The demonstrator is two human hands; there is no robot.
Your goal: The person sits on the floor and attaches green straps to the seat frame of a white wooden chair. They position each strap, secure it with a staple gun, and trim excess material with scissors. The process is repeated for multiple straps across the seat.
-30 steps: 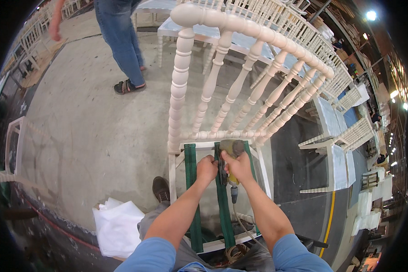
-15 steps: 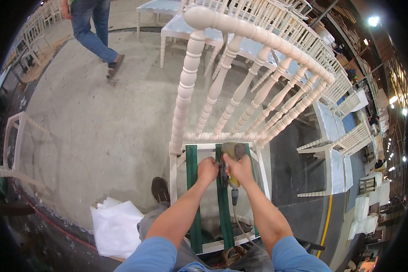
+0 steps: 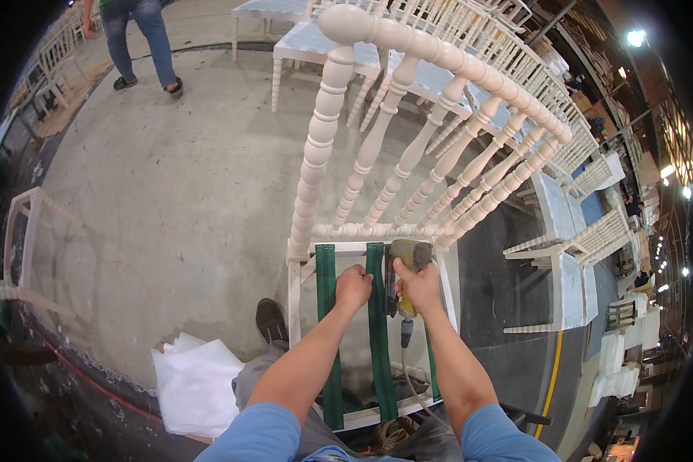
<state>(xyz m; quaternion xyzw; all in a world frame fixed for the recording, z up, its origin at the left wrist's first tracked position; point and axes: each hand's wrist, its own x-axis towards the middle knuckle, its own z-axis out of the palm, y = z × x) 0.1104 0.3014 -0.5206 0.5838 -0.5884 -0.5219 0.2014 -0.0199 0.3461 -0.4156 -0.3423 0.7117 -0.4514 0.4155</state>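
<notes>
A white wooden chair (image 3: pixel 316 146) with turned spindles stands before me, its seat frame (image 3: pixel 295 300) open. Green webbing straps run front to back across that frame: a left strap (image 3: pixel 329 369), a middle strap (image 3: pixel 380 354) and one on the right partly behind my arm. My right hand (image 3: pixel 420 286) grips a yellow-and-black air staple gun (image 3: pixel 410 252), just right of the middle strap near the rear rail. From its handle an air hose (image 3: pixel 405 371) trails down. My left hand (image 3: pixel 354 286) is closed between the left and middle straps, fingertips at the middle one's edge; what they pinch is hidden.
A folded white cloth (image 3: pixel 196 385) lies on the floor by my shoe (image 3: pixel 270 320). More white chairs (image 3: pixel 327 50) crowd the far side and the right. At the left stands a bare chair frame (image 3: pixel 25 246). A person (image 3: pixel 142 38) is at the far left.
My right hand has shifted the staple gun slightly right, off the middle strap. My left hand has hardly moved. The person in the background has walked farther off to the left.
</notes>
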